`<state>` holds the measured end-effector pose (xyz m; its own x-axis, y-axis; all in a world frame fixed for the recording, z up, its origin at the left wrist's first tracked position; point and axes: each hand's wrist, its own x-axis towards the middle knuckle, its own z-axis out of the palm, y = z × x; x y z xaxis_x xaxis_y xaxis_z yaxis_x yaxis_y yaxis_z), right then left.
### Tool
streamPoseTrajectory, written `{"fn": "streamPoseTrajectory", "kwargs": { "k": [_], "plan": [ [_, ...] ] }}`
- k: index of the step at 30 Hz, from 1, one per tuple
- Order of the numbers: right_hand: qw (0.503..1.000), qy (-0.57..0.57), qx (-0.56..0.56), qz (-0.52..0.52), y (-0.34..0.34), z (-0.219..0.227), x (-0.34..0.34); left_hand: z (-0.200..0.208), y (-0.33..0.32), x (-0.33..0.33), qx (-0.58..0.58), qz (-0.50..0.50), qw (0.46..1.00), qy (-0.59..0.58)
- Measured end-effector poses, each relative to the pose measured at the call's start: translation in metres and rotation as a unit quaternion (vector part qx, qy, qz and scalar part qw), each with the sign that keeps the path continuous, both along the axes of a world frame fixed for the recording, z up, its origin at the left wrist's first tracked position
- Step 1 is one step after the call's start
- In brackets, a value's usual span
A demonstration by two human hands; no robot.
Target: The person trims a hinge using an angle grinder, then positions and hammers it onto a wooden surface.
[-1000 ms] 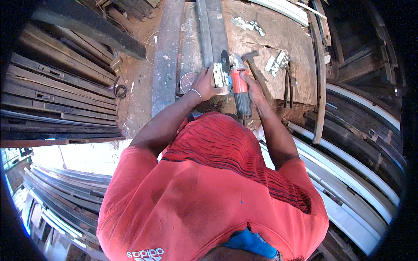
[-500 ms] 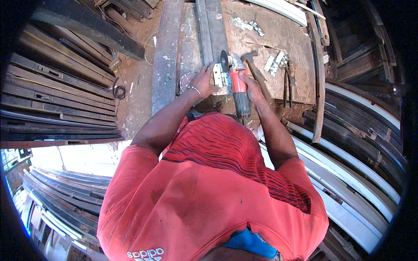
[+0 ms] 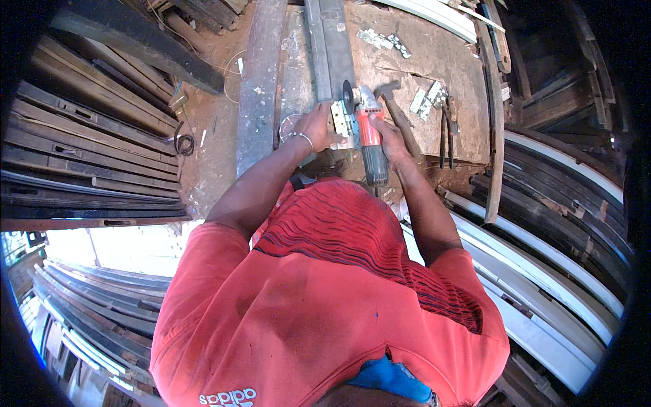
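Note:
My right hand [image 3: 392, 141] is wrapped round the red and black body of an angle grinder [image 3: 371, 136]. The grinder's dark disc [image 3: 348, 97] points away from me, close above a pale metal hinge [image 3: 340, 119] with screw holes. My left hand [image 3: 314, 127], with a bangle at its wrist, grips the hinge's left side, fingers at the far end and thumb at the near end. Its fingertips are partly hidden. Beyond the hinge a long dark wooden beam [image 3: 327, 54] runs away over the bench. A round disc [image 3: 290, 125] lies left of my left hand.
On the wooden bench [image 3: 447, 68] lie a hammer [image 3: 400, 115], pliers [image 3: 447, 136] and several loose hinges [image 3: 428, 99], with more hinges [image 3: 384, 41] further back. Stacked timber [image 3: 88, 149] lines the left; white and dark boards [image 3: 542, 305] fill the right.
The grinder and my right hand have shifted very slightly. My left hand stays at the hinge.

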<state>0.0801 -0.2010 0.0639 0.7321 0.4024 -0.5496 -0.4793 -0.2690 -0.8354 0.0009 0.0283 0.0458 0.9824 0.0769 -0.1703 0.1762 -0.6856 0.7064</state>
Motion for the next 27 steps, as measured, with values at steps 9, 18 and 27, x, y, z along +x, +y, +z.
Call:
{"fn": "streamPoseTrajectory", "kwargs": {
  "k": [9,18,27],
  "plan": [
    [1.0,0.016,-0.012,-0.001,0.003,0.014,0.0,0.002,-0.002,-0.002,-0.001,0.015,1.0,-0.003],
    [0.999,0.003,-0.044,0.016,0.003,0.017,0.001,-0.001,-0.002,-0.004,0.013,0.015,1.0,-0.017],
    [0.998,-0.025,-0.06,0.013,0.007,0.026,-0.002,-0.001,-0.002,-0.003,0.02,0.014,1.0,-0.008]
  ]
}}
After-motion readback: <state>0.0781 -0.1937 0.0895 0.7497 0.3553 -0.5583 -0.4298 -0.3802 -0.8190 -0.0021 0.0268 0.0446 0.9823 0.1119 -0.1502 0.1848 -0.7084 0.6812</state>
